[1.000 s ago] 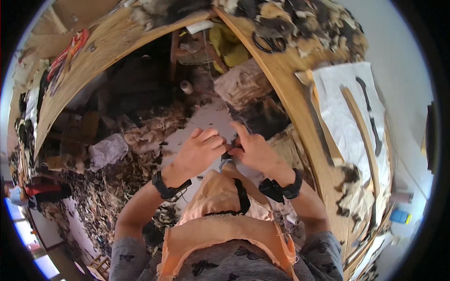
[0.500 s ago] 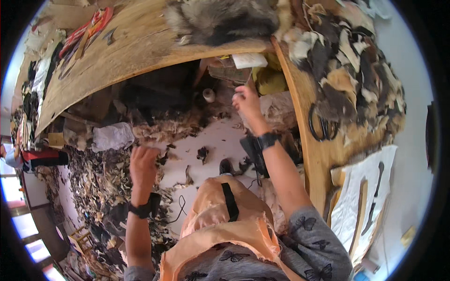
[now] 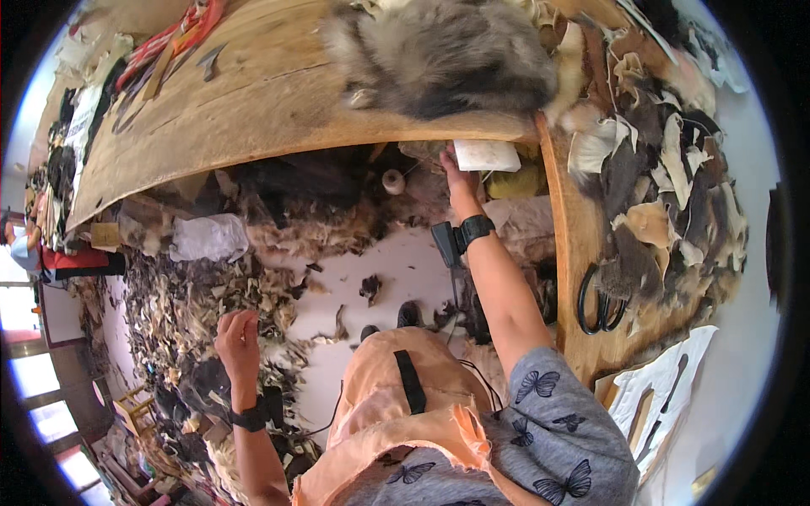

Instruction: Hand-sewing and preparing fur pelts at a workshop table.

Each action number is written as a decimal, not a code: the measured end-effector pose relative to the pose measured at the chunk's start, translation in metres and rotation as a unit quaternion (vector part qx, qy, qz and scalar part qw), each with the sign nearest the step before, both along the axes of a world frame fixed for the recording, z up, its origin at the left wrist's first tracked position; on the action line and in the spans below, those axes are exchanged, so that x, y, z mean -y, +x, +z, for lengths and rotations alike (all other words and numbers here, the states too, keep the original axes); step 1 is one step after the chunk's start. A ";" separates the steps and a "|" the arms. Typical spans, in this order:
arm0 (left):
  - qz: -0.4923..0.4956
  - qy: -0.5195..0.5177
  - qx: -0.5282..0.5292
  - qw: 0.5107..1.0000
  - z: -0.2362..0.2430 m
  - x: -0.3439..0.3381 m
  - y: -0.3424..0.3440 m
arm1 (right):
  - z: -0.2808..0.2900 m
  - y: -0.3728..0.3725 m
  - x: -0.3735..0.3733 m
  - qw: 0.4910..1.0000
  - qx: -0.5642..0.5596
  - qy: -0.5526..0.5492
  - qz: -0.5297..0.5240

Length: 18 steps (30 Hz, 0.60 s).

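Note:
My right hand (image 3: 460,185) reaches up to the table's edge, right beside a white block (image 3: 488,156). Its fingertips are partly hidden there, so I cannot tell whether they grip the block. A dark band with a black device (image 3: 447,243) is on that wrist. Low on the left, my left hand (image 3: 239,339) hangs with curled fingers above the scraps on the floor. What it holds, if anything, does not show. A spool of pale thread (image 3: 393,181) stands under the table, left of my right hand. A grey-brown fur (image 3: 443,55) lies on the tabletop.
The wooden table (image 3: 253,110) curves round ahead and to the right. On its right side lie black-handled scissors (image 3: 601,308) and a heap of fur pieces (image 3: 666,185). Fur scraps (image 3: 194,312) cover the floor at left, near a white bag (image 3: 209,238). Another person (image 3: 59,257) is at far left.
My right hand has moved up and right to beside the white block. My left hand has come lower and nearer to me. The view has shifted, so the table appears lower.

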<state>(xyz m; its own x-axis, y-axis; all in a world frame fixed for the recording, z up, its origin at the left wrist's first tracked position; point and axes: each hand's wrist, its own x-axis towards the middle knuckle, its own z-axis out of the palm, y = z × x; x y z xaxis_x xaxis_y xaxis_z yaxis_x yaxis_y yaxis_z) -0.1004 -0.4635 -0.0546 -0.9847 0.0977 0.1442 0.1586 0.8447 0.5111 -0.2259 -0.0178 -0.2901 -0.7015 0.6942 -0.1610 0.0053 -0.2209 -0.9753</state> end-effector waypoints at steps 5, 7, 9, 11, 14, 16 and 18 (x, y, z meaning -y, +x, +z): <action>-0.125 0.020 -0.026 0.992 0.007 -0.054 -0.037 | 0.047 0.007 0.012 0.996 -0.055 -0.063 0.005; -0.157 0.035 -0.025 0.987 0.010 -0.079 -0.046 | 0.060 0.004 0.012 0.992 -0.046 -0.115 -0.018; -0.216 0.038 -0.036 0.975 0.017 -0.100 -0.051 | 0.066 0.000 0.015 0.984 -0.039 -0.169 -0.037; -0.248 0.054 -0.056 0.966 0.020 -0.117 -0.054 | 0.064 -0.003 0.017 0.981 -0.009 -0.186 -0.048; -0.299 0.061 -0.085 0.948 0.020 -0.124 -0.055 | 0.046 -0.012 0.005 0.983 -0.053 -0.148 -0.097; -0.290 0.044 -0.054 0.955 0.022 -0.117 -0.053 | 0.046 -0.010 0.014 0.923 -0.209 -0.306 -0.107; -0.285 0.054 -0.062 0.955 0.020 -0.106 -0.050 | 0.039 -0.010 0.013 0.815 -0.352 -0.446 -0.113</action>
